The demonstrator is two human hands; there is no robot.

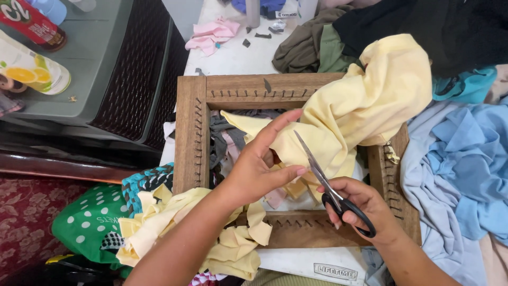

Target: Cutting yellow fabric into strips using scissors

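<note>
Yellow fabric [365,100] draped over the far-right corner of the wooden frame [190,132], running down into the frame's middle. Left hand [254,169] pinches the fabric's near edge between thumb and fingers, index finger stretched out along the cloth toward the far side. Right hand [360,206] grips the black-handled scissors [330,188], fingers through the loops; blades look nearly closed, tips pointing far-left, lying against the yellow cloth just beside the left thumb.

Frame sits on a white bench [233,53], rows of small nails along its inner edges. Grey and pink scraps lie inside the frame's left part. Cut yellow strips [164,217] heaped over the frame's near-left corner, under the left forearm. Green polka-dot bag [90,222] near-left, below the bench edge.

Right: pile of light blue cloth [460,175]. Far right: olive and black garments [317,47], touching the yellow fabric. Pink scrap [211,34] far on the bench. Left: grey plastic drawer unit [121,79] with a red bottle [32,24] on top.
</note>
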